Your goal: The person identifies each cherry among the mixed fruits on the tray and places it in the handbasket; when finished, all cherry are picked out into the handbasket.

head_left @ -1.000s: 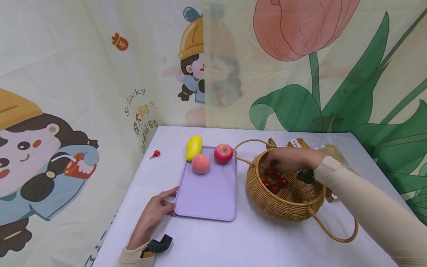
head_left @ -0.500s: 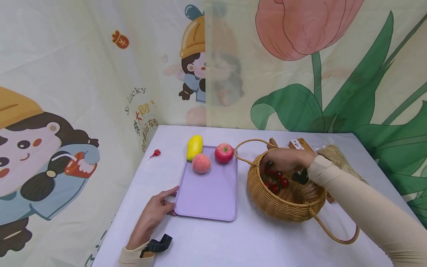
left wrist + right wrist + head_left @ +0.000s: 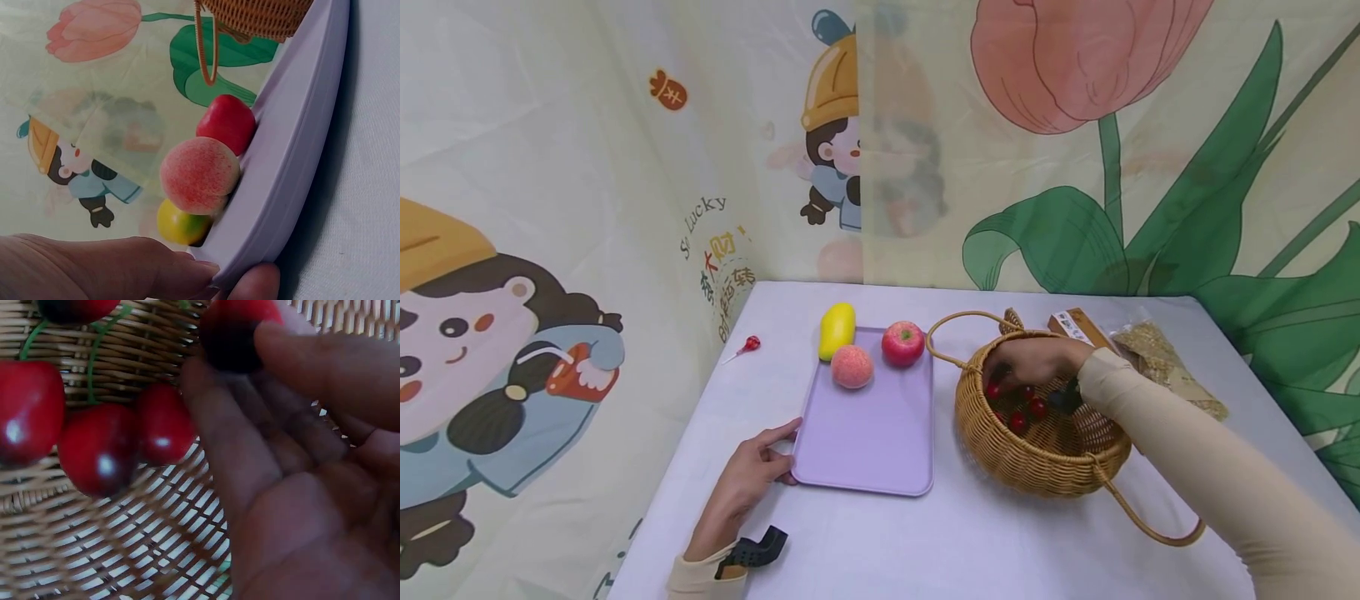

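Observation:
My left hand (image 3: 747, 479) pinches the near-left edge of a lilac tray (image 3: 865, 442); the left wrist view puts the thumb on top and a fingertip below. A yellow mango (image 3: 837, 332), a fuzzy peach (image 3: 852, 367) and a red apple (image 3: 903, 344) sit at the tray's far end. My right hand (image 3: 1037, 360) reaches inside a round wicker basket (image 3: 1022, 471). Close up in the right wrist view, its thumb and fingers hold a dark-red cherry (image 3: 234, 334). Several other cherries (image 3: 100, 450) with green stems lie beside the fingers against the weave.
A red lollipop (image 3: 751, 343) lies left of the tray. Behind the basket are a brown box (image 3: 1078, 325) and a clear bag of grain-like bits (image 3: 1165, 358). The basket's handles (image 3: 1157, 537) stick out at both sides. Printed cloth hangs behind the table.
My right hand has moved slightly left and lower inside the basket, uncovering more of the box and bag behind. The left hand, tray and fruit on it stay put.

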Demonstrator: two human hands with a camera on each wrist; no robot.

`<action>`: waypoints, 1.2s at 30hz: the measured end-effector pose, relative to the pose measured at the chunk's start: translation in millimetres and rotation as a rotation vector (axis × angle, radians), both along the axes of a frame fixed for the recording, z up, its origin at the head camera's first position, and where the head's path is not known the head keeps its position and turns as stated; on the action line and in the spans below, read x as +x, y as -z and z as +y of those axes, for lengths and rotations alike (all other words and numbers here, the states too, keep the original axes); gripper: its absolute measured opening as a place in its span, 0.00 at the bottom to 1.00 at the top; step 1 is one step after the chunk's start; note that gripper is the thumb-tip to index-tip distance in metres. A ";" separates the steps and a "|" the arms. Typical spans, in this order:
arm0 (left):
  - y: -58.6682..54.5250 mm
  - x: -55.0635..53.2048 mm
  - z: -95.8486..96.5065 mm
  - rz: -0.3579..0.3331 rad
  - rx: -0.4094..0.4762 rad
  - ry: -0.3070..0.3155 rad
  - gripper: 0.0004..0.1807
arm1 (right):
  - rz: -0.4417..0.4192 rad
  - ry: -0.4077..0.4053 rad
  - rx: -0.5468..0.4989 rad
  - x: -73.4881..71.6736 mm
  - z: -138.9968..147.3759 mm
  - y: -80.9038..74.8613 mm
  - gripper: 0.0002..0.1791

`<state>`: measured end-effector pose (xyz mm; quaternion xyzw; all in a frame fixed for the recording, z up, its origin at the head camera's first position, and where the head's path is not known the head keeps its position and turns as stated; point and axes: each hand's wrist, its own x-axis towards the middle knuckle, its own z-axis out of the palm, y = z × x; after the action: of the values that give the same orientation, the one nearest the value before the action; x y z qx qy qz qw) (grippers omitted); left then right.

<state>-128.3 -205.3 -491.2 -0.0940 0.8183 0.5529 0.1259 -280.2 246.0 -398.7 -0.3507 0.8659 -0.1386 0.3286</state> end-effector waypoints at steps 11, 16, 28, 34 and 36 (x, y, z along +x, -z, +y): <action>1.3 -3.9 1.4 0.008 0.021 0.015 0.33 | -0.079 0.015 0.045 -3.7 4.0 7.6 0.09; 1.7 -2.4 -4.3 -0.015 0.018 0.016 0.33 | -0.085 0.020 0.088 -2.0 -3.7 7.3 0.11; -2.3 4.1 -10.0 0.011 -0.081 -0.013 0.33 | 0.075 0.086 -0.059 29.2 2.5 -38.1 0.19; -6.2 4.2 -4.6 0.071 -0.192 0.024 0.31 | 0.205 0.229 -0.196 67.8 29.8 -62.6 0.18; -8.2 5.0 -2.4 0.096 -0.233 0.041 0.31 | 0.269 0.271 -0.222 80.8 36.8 -64.5 0.17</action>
<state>-123.3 -207.8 -483.0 -0.0646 0.8838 0.4554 0.0859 -199.4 282.9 -334.2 -0.2805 0.9207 -0.2278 0.1478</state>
